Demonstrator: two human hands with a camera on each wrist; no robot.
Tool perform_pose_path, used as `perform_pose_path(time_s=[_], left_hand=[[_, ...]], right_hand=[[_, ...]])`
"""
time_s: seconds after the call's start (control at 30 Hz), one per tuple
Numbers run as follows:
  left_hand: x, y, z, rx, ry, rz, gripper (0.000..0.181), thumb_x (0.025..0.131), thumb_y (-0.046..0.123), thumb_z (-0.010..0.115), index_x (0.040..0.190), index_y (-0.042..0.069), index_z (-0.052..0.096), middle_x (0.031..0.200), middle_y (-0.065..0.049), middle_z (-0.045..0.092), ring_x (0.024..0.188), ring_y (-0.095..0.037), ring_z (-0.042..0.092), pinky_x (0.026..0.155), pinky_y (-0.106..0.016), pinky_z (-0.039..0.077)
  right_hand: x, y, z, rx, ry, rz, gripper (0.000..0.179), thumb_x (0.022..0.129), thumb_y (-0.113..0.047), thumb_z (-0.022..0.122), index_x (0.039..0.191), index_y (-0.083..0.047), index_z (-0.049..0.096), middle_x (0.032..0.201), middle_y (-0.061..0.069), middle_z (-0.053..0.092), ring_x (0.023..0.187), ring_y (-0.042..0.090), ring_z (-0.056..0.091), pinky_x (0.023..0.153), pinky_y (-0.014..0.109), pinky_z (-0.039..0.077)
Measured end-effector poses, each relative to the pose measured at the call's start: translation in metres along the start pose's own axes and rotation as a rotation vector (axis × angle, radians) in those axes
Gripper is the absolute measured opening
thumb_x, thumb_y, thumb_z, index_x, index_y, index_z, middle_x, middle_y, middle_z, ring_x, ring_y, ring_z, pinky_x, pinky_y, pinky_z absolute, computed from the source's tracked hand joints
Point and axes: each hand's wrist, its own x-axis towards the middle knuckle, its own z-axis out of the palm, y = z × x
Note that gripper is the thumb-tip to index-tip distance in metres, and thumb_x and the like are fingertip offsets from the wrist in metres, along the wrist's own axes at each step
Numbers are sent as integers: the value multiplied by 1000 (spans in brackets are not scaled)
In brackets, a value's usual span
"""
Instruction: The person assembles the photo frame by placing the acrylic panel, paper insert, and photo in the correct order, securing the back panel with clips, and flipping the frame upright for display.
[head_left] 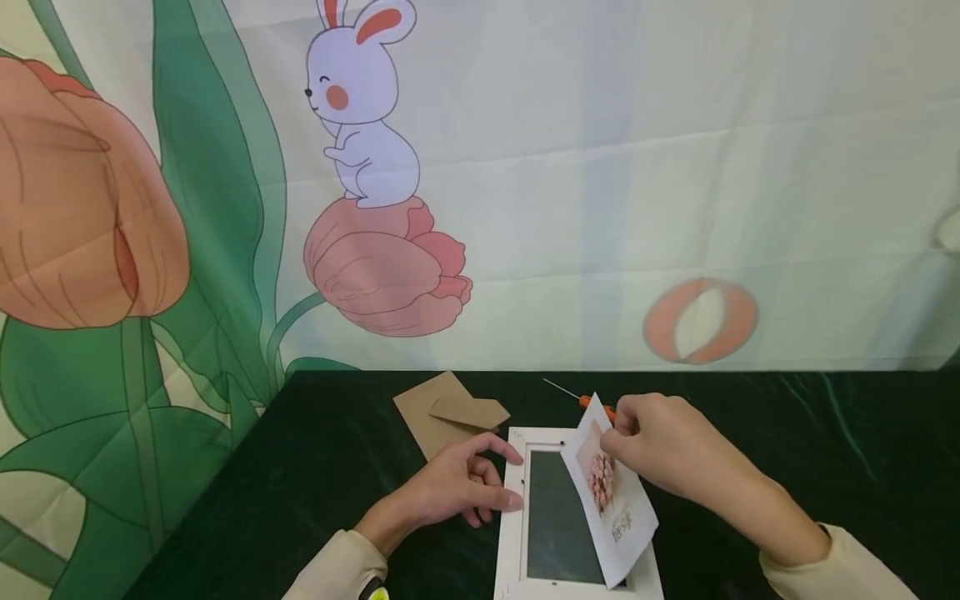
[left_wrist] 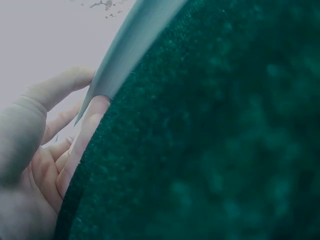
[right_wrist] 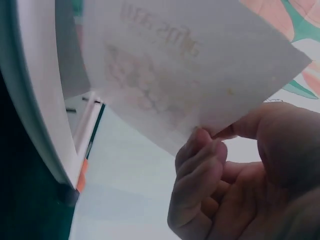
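A white picture frame (head_left: pixel 512 533) lies on the dark green cloth, its dark pane (head_left: pixel 555 533) showing inside the border. My left hand (head_left: pixel 453 483) holds the frame's left side; in the left wrist view, thumb and fingers lie about the frame's edge (left_wrist: pixel 122 55). Between the thumb and fingers of my right hand (head_left: pixel 663 437), a printed paper sheet (head_left: pixel 626 508) is pinched near its upper part. Pink flowers and lettering are printed on it. The sheet tilts over the frame's right half, with its lower end at the opening. Its pale back (right_wrist: pixel 225 55) fills much of the right wrist view.
Behind the frame to the left lie a brown board (head_left: pixel 420 412) and a smaller brown piece (head_left: pixel 468 411) over it. A screwdriver with an orange handle (head_left: pixel 585 402) lies behind the sheet, partly hidden. A printed curtain (head_left: pixel 525 208) hangs at the table's back edge.
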Motion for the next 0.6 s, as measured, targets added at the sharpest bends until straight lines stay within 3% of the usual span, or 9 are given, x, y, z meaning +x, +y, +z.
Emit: perform_pose_path(time_s=[0.27,0.5,0.6], left_hand=[[-1,0,0,2,-6,4,44,93,15,83,132,10,63,81,-9,71,63,-21,66,59,-33,60],[-2,-1,1,-8,-15,12,44,92,15,84,131,9,63,80,-9,70,63,-20,66,58,-32,59],[-3,-1,0,-4,-11,11,44,92,15,84,131,9,63,80,-9,70,63,-20,66,59,-32,59]], right_hand=[[1,-4,5,116,-71,44,19,95,-16,65,77,-12,60,64,1,52,56,16,48,50,29,38],[-1,0,-12,14,18,53,23,95,-19,65,76,-12,55,62,0,42,55,18,42,51,33,33],[-2,-3,-8,-7,16,38,22,94,-16,65,75,-12,54,60,-1,41,54,17,41,51,32,33]])
